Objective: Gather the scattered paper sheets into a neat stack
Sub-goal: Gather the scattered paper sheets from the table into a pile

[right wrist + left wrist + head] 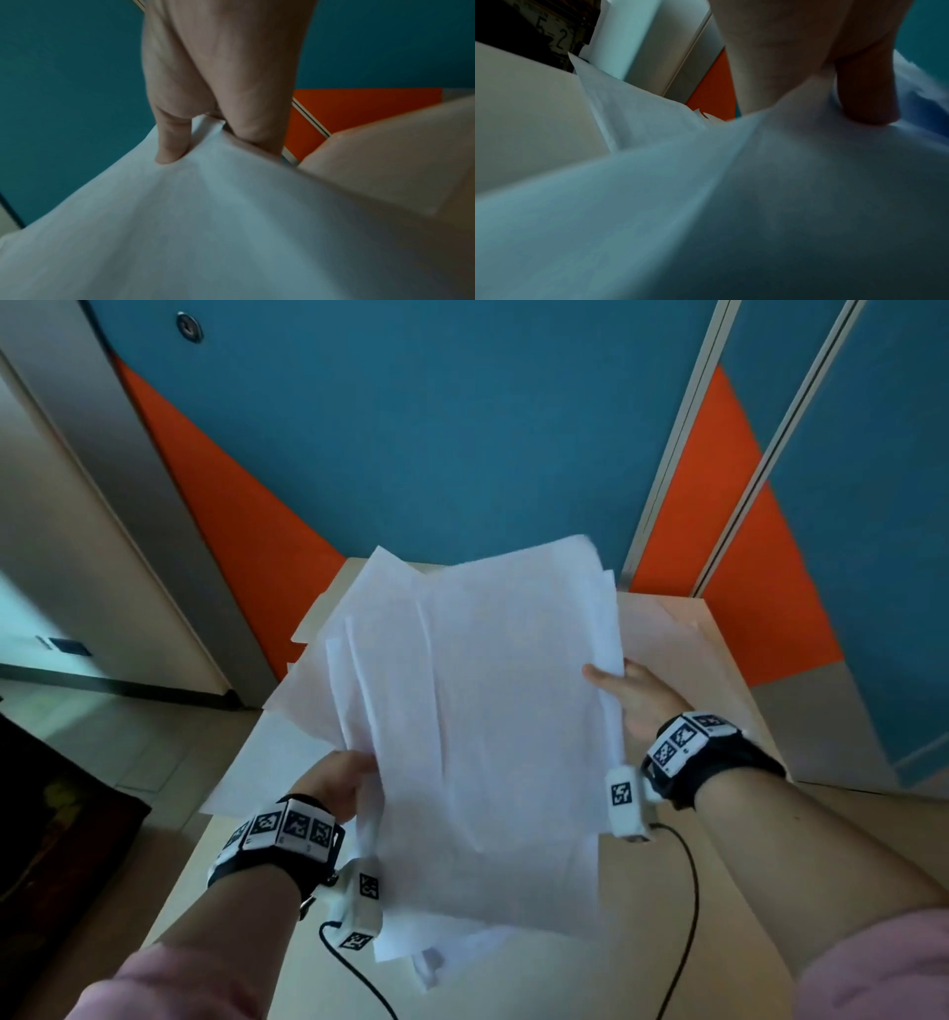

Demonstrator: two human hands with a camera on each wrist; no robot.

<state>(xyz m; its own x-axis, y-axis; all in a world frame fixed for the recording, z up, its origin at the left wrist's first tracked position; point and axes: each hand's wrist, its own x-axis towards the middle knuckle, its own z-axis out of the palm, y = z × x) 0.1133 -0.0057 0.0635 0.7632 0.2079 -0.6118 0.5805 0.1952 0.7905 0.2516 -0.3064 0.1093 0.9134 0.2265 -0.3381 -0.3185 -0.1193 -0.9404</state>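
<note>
Both forearms are reaching forward, wrists banded. The left hand (336, 783) is gripping the paper sheets (477, 711) at their left edge, while the right hand (637, 698) is pinching the right edge, thumb on top.

Head view high, facing down; wrist views close; all share paper sheets (482, 711).

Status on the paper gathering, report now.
Left hand and right hand grip the paper bundle by opposite edges, lifted above the table. Sheets fanned, edges uneven. Nothing in the way.
</note>
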